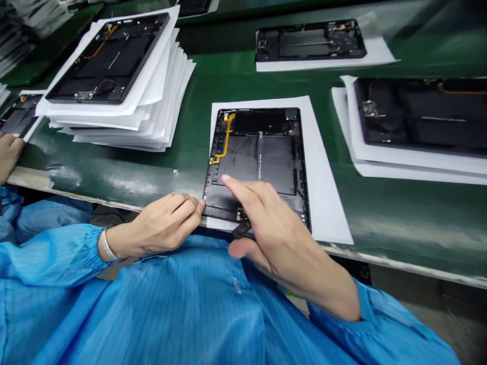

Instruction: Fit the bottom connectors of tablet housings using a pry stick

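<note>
In front of me an open black tablet housing point(277, 157) lies on a sheet of white paper point(327, 203). An orange flex cable point(227, 137) runs along its upper left side. My left hand point(171, 220) is closed, its fingertips pinched together at the housing's lower left edge; what they hold is hidden. My right hand point(274, 228) reaches over the lower part of the housing, fingers stretched out and thumb apart. Between that thumb and the fingers shows a small black piece point(241, 229), at the near edge beside a small circuit board. I cannot tell whether the hand touches it.
At the left stands a tall stack of white sheets point(167, 116) with another tablet housing point(114, 61) on top. More housings lie on paper at the back point(312, 40) and right point(422, 116). Another person's hand point(9, 154) rests at the far left of the green bench point(205, 76).
</note>
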Action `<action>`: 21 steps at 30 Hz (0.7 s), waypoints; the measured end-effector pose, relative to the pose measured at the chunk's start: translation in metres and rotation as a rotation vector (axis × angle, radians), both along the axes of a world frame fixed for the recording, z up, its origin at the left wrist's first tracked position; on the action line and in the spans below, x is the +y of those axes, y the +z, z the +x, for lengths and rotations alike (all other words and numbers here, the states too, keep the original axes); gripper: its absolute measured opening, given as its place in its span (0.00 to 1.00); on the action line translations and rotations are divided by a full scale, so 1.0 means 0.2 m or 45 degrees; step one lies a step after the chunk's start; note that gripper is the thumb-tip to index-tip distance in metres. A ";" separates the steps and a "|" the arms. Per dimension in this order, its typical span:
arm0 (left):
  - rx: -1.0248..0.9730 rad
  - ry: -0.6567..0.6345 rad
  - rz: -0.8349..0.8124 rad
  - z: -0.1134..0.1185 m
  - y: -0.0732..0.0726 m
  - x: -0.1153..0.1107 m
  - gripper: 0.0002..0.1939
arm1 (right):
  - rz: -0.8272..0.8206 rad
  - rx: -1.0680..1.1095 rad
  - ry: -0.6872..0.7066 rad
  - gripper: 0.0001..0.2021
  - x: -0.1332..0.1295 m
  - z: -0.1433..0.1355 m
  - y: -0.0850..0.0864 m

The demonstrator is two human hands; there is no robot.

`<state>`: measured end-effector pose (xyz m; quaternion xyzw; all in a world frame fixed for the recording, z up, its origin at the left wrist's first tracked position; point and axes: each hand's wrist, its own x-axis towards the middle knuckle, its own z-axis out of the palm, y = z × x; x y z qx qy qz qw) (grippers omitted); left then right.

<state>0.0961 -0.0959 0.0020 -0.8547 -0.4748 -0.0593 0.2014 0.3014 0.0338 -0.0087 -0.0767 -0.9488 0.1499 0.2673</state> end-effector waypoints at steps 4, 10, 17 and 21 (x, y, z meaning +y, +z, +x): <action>-0.347 0.094 -0.168 -0.07 -0.05 0.04 0.14 | 0.282 -0.084 -0.133 0.23 -0.02 0.02 0.04; -0.682 0.022 -0.460 -0.15 -0.12 0.14 0.28 | 0.189 -0.081 -0.067 0.21 -0.04 0.01 -0.03; -0.761 -0.007 -0.400 -0.13 -0.16 0.17 0.28 | 0.177 -0.008 -0.075 0.18 -0.03 0.00 -0.10; -0.780 -0.010 -0.415 -0.13 -0.18 0.16 0.27 | 0.227 -0.093 -0.068 0.18 -0.03 -0.01 -0.09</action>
